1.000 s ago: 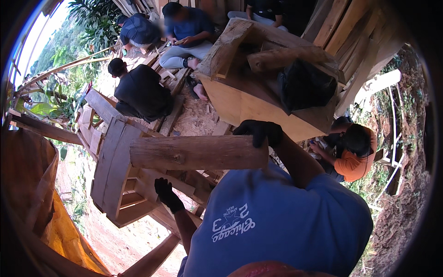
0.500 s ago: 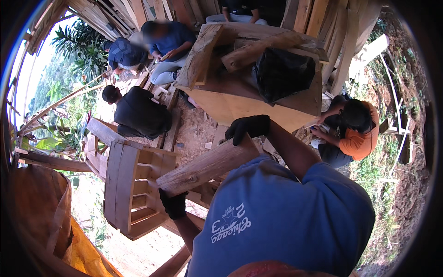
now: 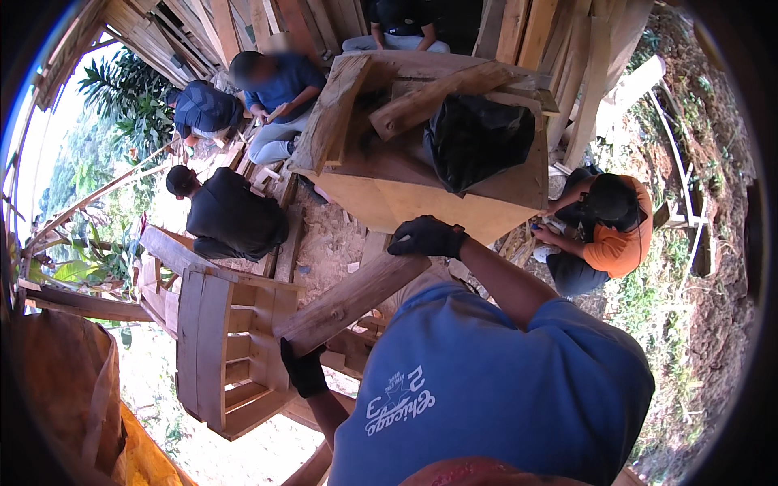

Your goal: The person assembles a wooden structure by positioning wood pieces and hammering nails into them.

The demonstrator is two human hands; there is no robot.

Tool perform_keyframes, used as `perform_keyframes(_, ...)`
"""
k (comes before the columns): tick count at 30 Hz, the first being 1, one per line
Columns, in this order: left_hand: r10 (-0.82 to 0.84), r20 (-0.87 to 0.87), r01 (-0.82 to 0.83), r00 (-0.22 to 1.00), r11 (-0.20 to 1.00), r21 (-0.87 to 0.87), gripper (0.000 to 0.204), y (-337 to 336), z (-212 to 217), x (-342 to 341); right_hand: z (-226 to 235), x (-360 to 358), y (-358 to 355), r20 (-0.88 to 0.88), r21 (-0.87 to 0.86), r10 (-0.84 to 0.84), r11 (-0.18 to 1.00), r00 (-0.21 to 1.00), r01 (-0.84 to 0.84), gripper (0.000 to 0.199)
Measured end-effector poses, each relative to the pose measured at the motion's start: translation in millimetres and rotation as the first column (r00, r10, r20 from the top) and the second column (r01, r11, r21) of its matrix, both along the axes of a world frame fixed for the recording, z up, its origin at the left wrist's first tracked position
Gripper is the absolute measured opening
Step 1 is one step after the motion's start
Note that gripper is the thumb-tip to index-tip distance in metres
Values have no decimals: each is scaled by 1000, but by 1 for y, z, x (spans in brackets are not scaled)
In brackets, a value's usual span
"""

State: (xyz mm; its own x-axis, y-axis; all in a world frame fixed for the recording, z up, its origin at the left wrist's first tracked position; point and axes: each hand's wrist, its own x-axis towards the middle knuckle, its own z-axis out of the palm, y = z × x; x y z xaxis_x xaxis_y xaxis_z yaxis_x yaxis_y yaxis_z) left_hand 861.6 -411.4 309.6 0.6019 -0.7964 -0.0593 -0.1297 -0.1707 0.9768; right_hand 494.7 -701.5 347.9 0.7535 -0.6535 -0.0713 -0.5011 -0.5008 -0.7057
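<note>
A short, thick wooden plank (image 3: 352, 301) is held at a slant in front of my body. My left hand (image 3: 303, 369), in a dark glove, grips its lower left end. Over the opposite end closes my right hand (image 3: 427, 238), gloved too, with its fingers bent across the top edge. Just beyond the plank's left end stands a slatted wooden crate (image 3: 212, 344); I cannot tell whether the two touch. Part of my left palm and thumb is hidden.
A large wooden box (image 3: 421, 198) ahead bears loose boards and a black plastic bag (image 3: 480, 139). Several people sit or crouch around: one in black (image 3: 235, 215) to the left, one in orange (image 3: 620, 227) to the right. Wood scraps litter the ground. An orange tarp (image 3: 142, 454) hangs at lower left.
The plank has turned slightly and its right end has dropped a little, with both hands still on it. The view has shifted, so the surroundings sit a bit lower and further left.
</note>
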Motion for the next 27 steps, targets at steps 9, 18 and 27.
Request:
perform_keyframes(9,156,-47,-156,987,988,0,62,17,-24,16,209,-39,-49,-160,-974,-293,200,943,-103,35)
perform_keyframes(18,224,-200,-224,954,974,27,59,30,-37,18,171,-139,-270,-246,-655,-521,711,817,256,33)
perform_keyframes(27,288,-276,-286,917,957,49,76,31,-35,20,172,-249,-224,164,-62,-754,635,636,770,28)
